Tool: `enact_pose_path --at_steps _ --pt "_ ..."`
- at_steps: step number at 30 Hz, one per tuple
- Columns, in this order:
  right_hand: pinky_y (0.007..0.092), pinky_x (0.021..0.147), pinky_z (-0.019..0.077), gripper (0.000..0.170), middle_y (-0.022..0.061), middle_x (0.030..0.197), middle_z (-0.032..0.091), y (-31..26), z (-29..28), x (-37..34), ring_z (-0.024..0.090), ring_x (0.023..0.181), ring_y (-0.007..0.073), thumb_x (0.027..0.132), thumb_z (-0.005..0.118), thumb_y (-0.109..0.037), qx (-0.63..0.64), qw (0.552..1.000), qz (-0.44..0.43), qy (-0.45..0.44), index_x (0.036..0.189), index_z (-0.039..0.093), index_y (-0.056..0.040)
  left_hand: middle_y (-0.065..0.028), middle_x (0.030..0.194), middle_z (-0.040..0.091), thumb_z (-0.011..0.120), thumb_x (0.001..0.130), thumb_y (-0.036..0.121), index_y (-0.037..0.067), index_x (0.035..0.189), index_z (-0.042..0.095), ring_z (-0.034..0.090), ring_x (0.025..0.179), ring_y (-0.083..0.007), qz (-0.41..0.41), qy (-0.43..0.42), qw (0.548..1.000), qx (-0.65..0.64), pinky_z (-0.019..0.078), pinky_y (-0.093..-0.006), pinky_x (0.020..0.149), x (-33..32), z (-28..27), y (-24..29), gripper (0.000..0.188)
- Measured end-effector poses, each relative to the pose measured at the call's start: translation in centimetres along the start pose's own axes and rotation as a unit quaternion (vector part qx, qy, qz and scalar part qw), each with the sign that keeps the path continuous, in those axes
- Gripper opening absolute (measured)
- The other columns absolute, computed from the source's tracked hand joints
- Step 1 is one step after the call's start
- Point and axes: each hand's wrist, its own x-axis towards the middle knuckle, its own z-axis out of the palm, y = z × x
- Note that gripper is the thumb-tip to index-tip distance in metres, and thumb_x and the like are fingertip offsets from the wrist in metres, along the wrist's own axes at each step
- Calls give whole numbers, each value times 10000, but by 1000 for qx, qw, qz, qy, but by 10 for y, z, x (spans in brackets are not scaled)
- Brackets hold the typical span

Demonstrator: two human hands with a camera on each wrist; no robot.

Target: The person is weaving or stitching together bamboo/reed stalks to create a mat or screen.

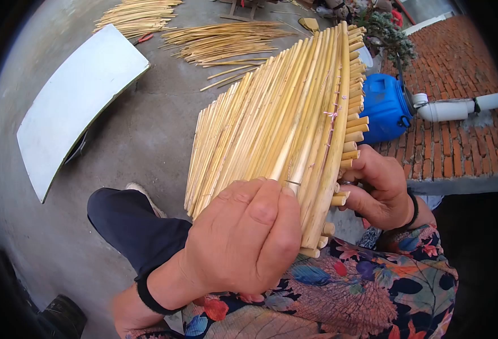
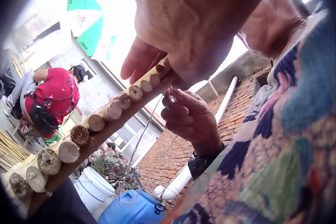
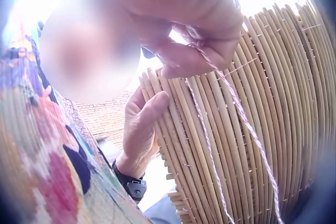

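Observation:
A panel of straw-coloured reed stalks (image 1: 271, 118), bound side by side with stitches, stands tilted over the person's lap. The left hand (image 1: 243, 231) grips its near edge, knuckles over the face toward the head camera; in the right wrist view its thumb (image 3: 156, 103) presses the opposite face. Behind the cut stalk ends, the right hand (image 1: 381, 186) has thumb and finger drawn together. Pink-and-white twine (image 3: 241, 113) runs from the right hand's fingers down across the panel. A knotted bit of pink twine (image 1: 332, 114) shows on the face near the edge stalk.
Loose reed piles (image 1: 220, 42) lie on the concrete floor beyond. A curved white board (image 1: 79, 101) stands at the left. On the right are a blue drum (image 1: 380, 107), a white pipe (image 1: 449, 109) and brickwork (image 1: 458, 62). A person in red (image 2: 55, 92) sits farther off.

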Motion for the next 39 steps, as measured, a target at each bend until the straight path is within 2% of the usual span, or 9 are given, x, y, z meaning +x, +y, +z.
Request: enact_pose_path --at_steps 1,2,3,6,9,17,19,23,39 --pt "227 503 400 166 31 646 571 -1 2 0 581 558 98 867 628 -58 29 999 6 13 1006 548 -15 -167 810 601 594 767 62 -72 983 552 632 698 -285 -8 24 1000 -15 538 -359 570 2 0 -2 257" --pt "243 496 394 178 41 632 555 1 3 3 562 540 116 854 641 -58 14 999 -22 26 984 523 -31 -197 848 612 661 697 26 -91 1029 539 635 706 -307 -21 -69 997 -19 535 -369 597 4 -12 -5 373" --pt "243 496 394 178 41 632 555 2 3 7 562 540 116 854 641 -58 18 998 -35 39 984 523 -31 -197 848 612 661 697 26 -91 1029 539 635 706 -307 -7 -75 997 -9 535 -369 597 5 -14 -5 373" --pt "269 482 387 209 44 611 530 5 10 19 538 522 142 832 670 -87 -16 999 -45 1 972 520 -49 -184 926 630 769 599 48 -48 1070 535 649 745 -312 -83 -16 996 5 532 -328 639 1 -18 -11 535" --pt "277 486 387 215 54 609 530 5 20 25 541 526 156 824 677 -101 37 998 -59 7 955 514 -48 -160 943 637 768 618 27 -28 1074 535 656 754 -296 -155 -7 987 30 529 -314 646 1 -24 -7 515" --pt "321 509 406 192 78 600 515 8 37 16 540 529 228 829 626 -47 61 995 -45 71 944 472 -43 -139 939 638 779 694 37 -7 1075 525 667 768 -261 -152 -7 988 13 525 -305 637 4 -15 -5 460" --pt "236 486 412 166 20 600 567 10 39 15 566 532 83 866 613 -58 42 991 -76 101 971 486 -36 -140 936 637 790 688 54 5 1068 527 668 769 -264 -156 6 988 -4 525 -307 637 6 -11 -6 465" --pt "237 489 404 153 15 587 549 7 37 13 538 521 76 877 597 -66 15 991 -80 109 968 480 -30 -134 924 638 798 681 62 22 1065 527 667 766 -266 -158 29 987 0 524 -310 639 4 -1 -7 471" --pt "182 435 355 93 -5 617 539 -6 37 17 461 479 34 917 525 -85 223 969 92 55 968 469 -31 -129 885 649 721 706 -21 12 957 629 648 720 -272 -180 31 982 -38 503 -318 632 1 -2 -17 269"
